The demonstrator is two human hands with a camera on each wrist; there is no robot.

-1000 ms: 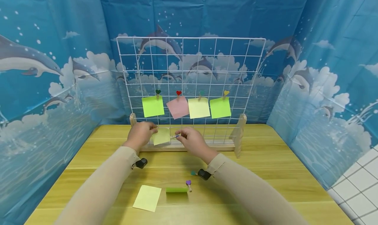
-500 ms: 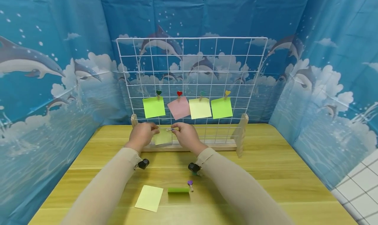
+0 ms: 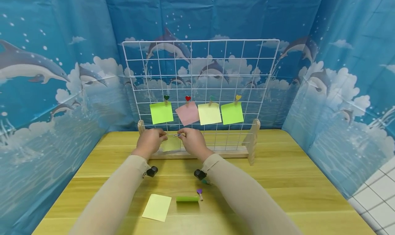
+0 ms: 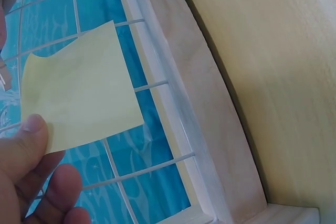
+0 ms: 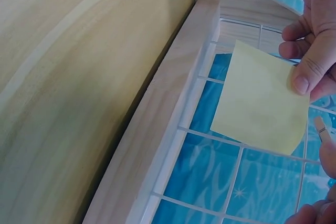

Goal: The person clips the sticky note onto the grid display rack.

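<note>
My left hand pinches a pale yellow sticky note by its upper left corner, thumb in front, in the left wrist view too. The note lies over the lower left squares of a white wire grid; one edge curls slightly. At the note's top edge my right hand pinches a small wooden clothespin between thumb and fingers. Its tip points left toward the note, a small gap showing in the right wrist view. Most of the clothespin is hidden by the fingers.
Above hang a green note, a pink note, a yellow note and another green note, each under a heart clip. On the table lie a yellow pad, a green curled paper and a purple heart clip.
My right hand has moved left and slightly up, bringing the clothespin from beside the note to its top edge. The left hand stays at the note's corner.
</note>
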